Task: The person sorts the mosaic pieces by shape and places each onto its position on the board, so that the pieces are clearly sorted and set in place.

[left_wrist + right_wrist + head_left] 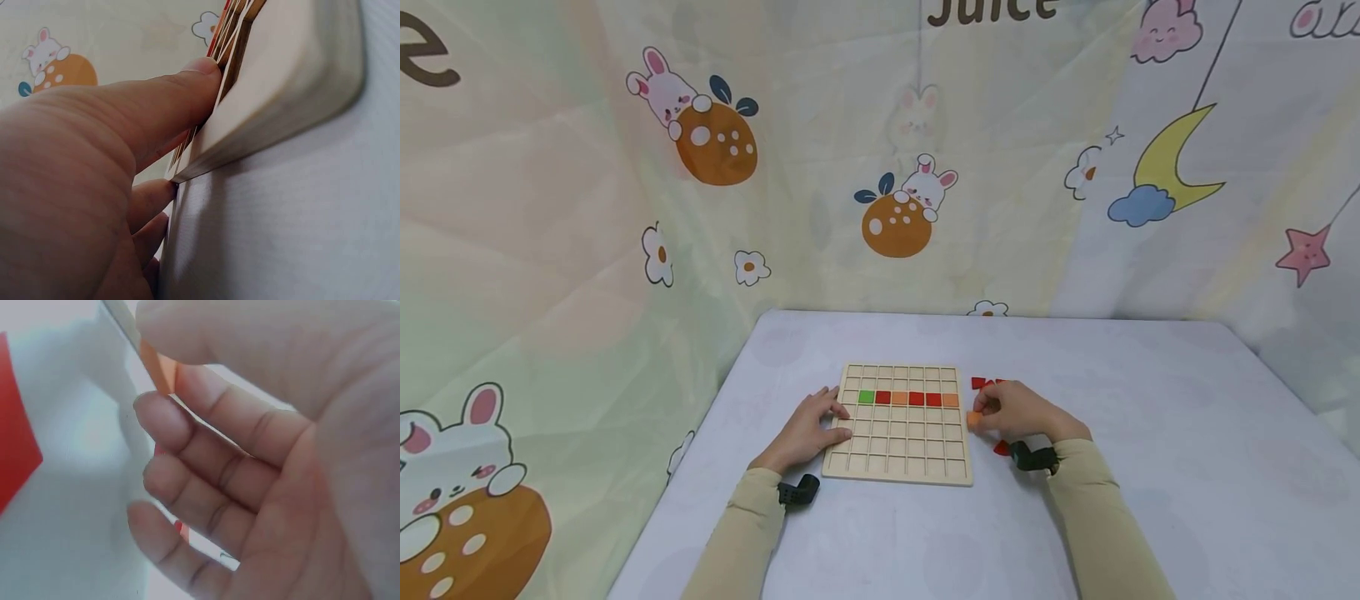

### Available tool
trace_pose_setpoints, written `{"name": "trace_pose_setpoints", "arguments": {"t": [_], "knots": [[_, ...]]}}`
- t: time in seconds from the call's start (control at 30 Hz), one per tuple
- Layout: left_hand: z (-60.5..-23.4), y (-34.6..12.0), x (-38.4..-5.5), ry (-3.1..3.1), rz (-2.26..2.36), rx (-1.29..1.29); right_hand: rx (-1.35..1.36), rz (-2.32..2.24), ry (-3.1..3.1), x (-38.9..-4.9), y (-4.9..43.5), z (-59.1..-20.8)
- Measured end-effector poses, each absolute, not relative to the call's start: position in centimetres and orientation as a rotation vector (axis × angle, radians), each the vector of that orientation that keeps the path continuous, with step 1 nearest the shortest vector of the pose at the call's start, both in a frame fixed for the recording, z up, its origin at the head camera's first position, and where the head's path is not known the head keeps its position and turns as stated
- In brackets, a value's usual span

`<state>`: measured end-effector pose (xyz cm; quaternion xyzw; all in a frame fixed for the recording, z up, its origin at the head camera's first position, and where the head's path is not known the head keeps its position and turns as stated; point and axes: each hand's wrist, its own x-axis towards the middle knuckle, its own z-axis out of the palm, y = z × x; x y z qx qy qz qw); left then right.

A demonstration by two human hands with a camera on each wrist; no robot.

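While I rest the left hand (803, 429), loosely spread, on the left edge of the board (899, 447), the right hand (1021, 410) pinches an orange tile (974, 421) just beside the right edge; a slack pinch could drop it, a low sweep scatter nearby red pieces (1002, 448).

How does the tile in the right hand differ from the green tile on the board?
The held tile is orange, unlike the green tile. The right hand pinches the held tile beside the board, while the green tile lies on it. Both are small and single-coloured.
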<state>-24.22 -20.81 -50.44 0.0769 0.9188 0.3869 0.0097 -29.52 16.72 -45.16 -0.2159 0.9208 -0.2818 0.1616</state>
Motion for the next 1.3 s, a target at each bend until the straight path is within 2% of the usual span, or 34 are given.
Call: {"name": "trace_pose_setpoints", "arguments": {"t": [0.13,0.77,1.3], "knots": [[-50.4,-20.7,-24.3,2.865,1.209,0.231,-0.697,-0.849,2.643,-29.8,16.5,-45.1],[-50.0,-21.0,-23.7,2.878,1.211,0.242,-0.724,-1.018,2.696,-29.5,13.0,-45.2],[-50.1,-20.6,-23.9,2.866,1.216,0.269,-0.798,-0.939,2.793,-29.9,9.5,-45.4]]}}
